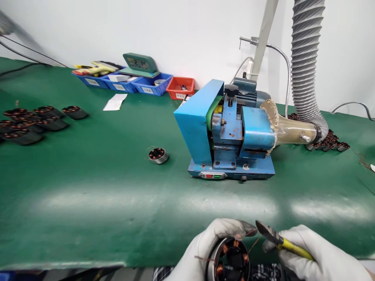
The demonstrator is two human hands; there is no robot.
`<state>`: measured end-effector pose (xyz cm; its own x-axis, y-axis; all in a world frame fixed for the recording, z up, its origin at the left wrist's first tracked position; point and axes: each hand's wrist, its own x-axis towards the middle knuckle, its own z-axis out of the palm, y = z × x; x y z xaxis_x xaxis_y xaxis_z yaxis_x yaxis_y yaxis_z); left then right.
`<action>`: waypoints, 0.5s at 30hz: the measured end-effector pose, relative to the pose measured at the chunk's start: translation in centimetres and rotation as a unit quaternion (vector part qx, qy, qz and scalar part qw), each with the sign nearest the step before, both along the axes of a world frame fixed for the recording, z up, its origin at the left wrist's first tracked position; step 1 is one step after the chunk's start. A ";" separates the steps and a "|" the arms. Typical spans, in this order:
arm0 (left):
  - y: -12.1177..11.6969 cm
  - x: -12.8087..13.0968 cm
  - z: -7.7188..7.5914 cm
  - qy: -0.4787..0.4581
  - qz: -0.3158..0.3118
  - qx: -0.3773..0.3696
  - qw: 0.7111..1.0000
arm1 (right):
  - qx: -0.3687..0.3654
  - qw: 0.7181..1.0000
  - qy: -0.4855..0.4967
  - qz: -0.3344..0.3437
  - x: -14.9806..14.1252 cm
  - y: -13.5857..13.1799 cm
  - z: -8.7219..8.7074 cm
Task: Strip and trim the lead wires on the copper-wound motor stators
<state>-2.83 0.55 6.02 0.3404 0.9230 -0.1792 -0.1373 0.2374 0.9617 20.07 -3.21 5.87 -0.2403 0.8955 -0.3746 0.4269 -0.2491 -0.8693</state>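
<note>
My gloved left hand (206,242) is wrapped round a motor stator (231,259), a metal ring with copper windings inside. Loose copper wire ends (254,244) stick out from its right side, and another pokes out on the left. In my gloved right hand (310,249) is a pair of cutting pliers (281,240) with yellow handles. Their dark jaws point up and left, close to the tips of my left fingers and the wire ends. Whether the jaws touch a wire I cannot tell. The lower edge of the stator is cut off by the frame.
A blue belt grinding machine (231,132) with a grey hose (307,66) stands ahead. One stator (158,155) sits left of it; several more (29,121) lie far left, others (329,142) behind right. Blue bins (154,88), a red bin (180,88) and a clock (140,63) line the wall.
</note>
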 end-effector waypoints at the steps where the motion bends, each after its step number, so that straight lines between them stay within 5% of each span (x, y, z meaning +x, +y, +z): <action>1: 0.1 0.0 -0.5 0.000 -0.004 0.002 1.000 | -0.027 0.999 -0.021 0.010 0.2 0.0 -0.2; 5: 0.2 -0.1 -2.8 0.030 0.040 0.050 0.997 | -0.059 0.998 -0.005 -0.006 0.5 0.6 -1.0; 12: -0.2 0.1 -5.5 0.108 0.134 0.132 0.976 | 0.135 0.963 0.233 -0.007 -4.1 1.2 -3.0; 15: 0.3 0.2 -6.7 0.112 0.132 0.131 0.976 | 0.121 0.954 0.271 -0.043 -5.8 1.2 -3.2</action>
